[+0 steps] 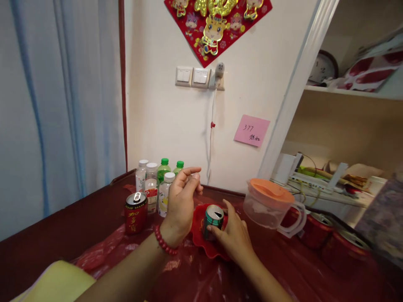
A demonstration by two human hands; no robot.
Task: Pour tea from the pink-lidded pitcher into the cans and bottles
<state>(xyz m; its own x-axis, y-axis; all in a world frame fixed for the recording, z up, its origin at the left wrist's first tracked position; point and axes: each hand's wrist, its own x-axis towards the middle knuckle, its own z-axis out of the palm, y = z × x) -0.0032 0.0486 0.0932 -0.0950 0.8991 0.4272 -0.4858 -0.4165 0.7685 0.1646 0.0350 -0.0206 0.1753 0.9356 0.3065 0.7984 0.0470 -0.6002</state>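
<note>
A small dark green drink can point(214, 213) with an opened top stands upright in a red scalloped dish point(197, 235). My right hand point(233, 233) is around the can, its thumb across the front and its fingers along the right side. Above and left of the dish, my left hand point(184, 195) is raised with loosely bent fingers and nothing visible in it. A red bead bracelet point(163, 242) circles the left wrist. Just behind this hand stands a white-capped bottle point(163, 195), partly hidden by it.
A red can point(136, 214) and several bottles point(151, 184) stand at the left. On the right are a clear pitcher point(264, 207) with an orange lid and red cans point(315, 228). Crinkled red plastic point(108, 247) covers the table; a yellow item point(59, 283) lies front left.
</note>
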